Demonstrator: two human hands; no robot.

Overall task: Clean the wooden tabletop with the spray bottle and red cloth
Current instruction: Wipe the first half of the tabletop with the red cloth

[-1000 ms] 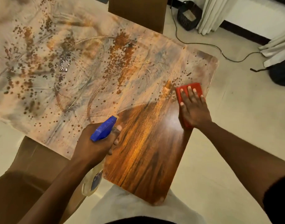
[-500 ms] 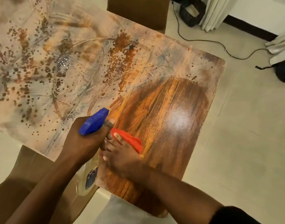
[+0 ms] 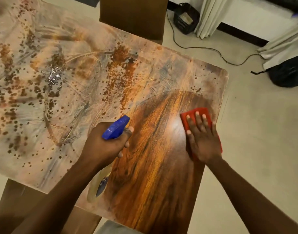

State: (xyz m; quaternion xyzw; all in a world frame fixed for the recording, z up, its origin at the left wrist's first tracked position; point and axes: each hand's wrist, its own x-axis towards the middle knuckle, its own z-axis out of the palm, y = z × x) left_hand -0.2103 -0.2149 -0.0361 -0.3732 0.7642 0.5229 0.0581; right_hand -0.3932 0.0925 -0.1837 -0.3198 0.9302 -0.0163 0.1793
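A pale tiled floor spreads to the right of the hands. Beyond them stands a brown chair back, with another brown chair below the left forearm. Farther off — toward the white wall — a black cable trails past a small black basket, pale curtains and a dark bag.

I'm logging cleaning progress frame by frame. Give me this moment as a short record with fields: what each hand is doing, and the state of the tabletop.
left hand: grips spray bottle, blue nozzle pointing across the table
right hand: flat on red cloth, pressing it down near the table's right edge
wooden tabletop: near right part wiped to glossy wood
unwiped area: pale film with droplets across left and far side
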